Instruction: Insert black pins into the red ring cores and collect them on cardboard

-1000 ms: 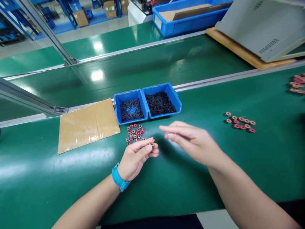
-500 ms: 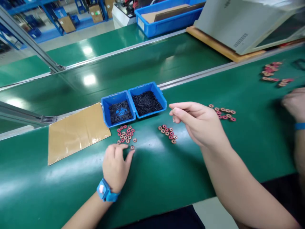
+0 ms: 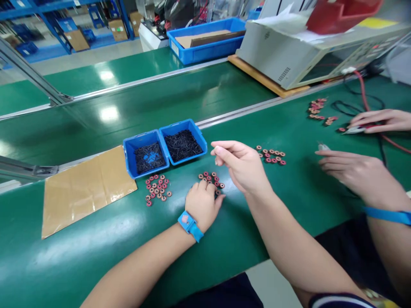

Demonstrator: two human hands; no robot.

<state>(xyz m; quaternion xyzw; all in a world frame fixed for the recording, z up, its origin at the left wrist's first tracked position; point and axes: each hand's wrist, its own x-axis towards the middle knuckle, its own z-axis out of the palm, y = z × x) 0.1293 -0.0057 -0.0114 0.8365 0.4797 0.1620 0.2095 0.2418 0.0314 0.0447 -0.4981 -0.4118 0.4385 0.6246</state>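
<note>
My left hand [image 3: 204, 201], with a blue wrist strap, reaches over the middle group of small red and copper toothed rings [image 3: 213, 177]; thumb and index finger are apart around a ring at that group's near edge. My right hand [image 3: 242, 164] is raised above the bench, its thumb and index fingertips pinched together; anything between them is too small to make out. Another group of rings [image 3: 157, 188] lies to the left, below two blue bins. The left bin [image 3: 146, 156] holds dark thin pieces and some blue ones, the right bin [image 3: 183, 144] black thin pieces.
Cardboard [image 3: 88, 188] lies left of the bins. More rings [image 3: 272, 156] sit beyond my right hand. At the right, another person's hands [image 3: 356, 171] work near a red cable [image 3: 362, 90]. A grey machine [image 3: 289, 55] and a large blue tray [image 3: 208, 40] stand behind.
My left hand has moved right from the left ring group to the middle one, leaving a ring at the left group. My right hand stays pinched. The view has shifted right, showing the other person's hands.
</note>
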